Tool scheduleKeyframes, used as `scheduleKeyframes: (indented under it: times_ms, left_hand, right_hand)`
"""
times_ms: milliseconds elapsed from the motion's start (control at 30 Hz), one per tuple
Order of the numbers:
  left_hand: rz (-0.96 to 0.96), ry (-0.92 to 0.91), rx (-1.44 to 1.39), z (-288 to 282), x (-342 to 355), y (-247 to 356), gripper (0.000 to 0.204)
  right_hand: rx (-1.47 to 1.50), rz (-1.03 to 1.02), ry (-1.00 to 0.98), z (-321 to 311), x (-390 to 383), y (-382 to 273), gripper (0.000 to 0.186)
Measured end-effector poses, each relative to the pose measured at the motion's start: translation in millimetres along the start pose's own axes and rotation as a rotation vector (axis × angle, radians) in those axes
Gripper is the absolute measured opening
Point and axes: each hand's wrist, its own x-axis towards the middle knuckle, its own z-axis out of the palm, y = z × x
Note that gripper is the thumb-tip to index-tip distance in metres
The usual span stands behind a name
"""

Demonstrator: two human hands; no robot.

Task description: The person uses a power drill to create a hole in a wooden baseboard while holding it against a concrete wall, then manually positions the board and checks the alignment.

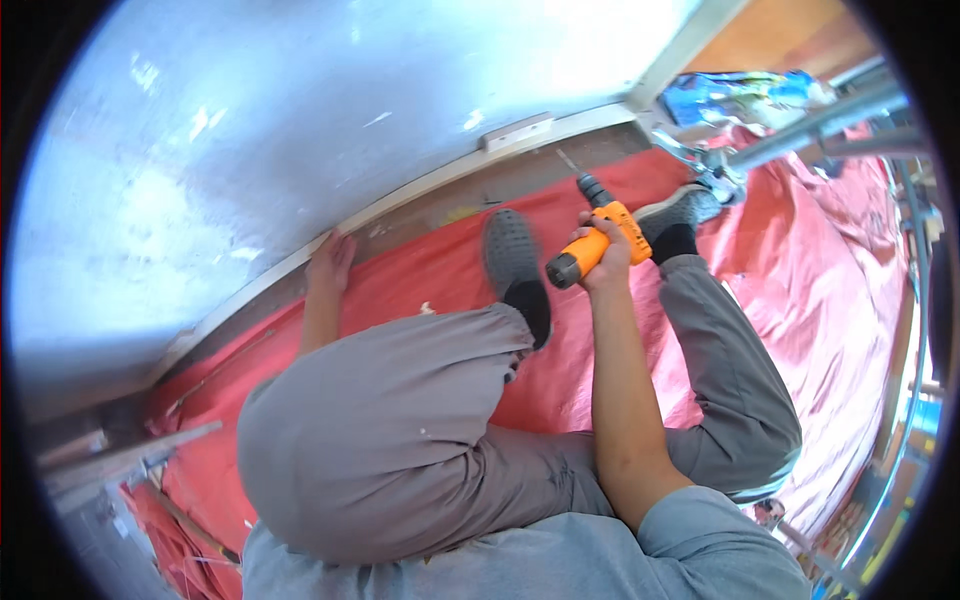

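My right hand (607,262) is wrapped round an orange and black cordless drill (628,228). Its long thin bit points up and left, toward the wooden strip (400,192) along the foot of a large pale blue-grey panel (260,130). The bit's tip is apart from the strip. Farther left, my left hand (330,262) rests with outstretched fingers against the lower edge of that strip, holding nothing. A small pale wood block (518,133) sits on the strip, up and left of the drill.
A red sheet (400,290) covers the floor under my legs. My shod feet (512,252) are near the drill. Metal pipes with a clamp (725,170) stand at the far right, beside a blue bag (740,97). A wooden bar (130,455) lies at the left.
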Motion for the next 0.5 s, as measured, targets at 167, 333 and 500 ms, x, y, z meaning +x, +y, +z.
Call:
scheduleKeyframes:
  times_ms: [167,333,500]
  left_hand:
    - [-0.019,0.16,-0.111,-18.9,22.3,11.3,0.032]
    - [-0.048,0.223,-0.135,20.2,1.3,-4.8,0.03]
    - [-0.022,0.171,-0.127,13.3,2.5,3.6,0.032]
  right_hand:
    - [-0.051,-0.007,0.009,-16.0,2.4,8.4,0.029]
    - [0.017,-0.036,0.113,-58.1,-13.0,2.5,0.026]
    - [-0.017,-0.04,0.118,-62.3,-17.5,11.9,0.027]
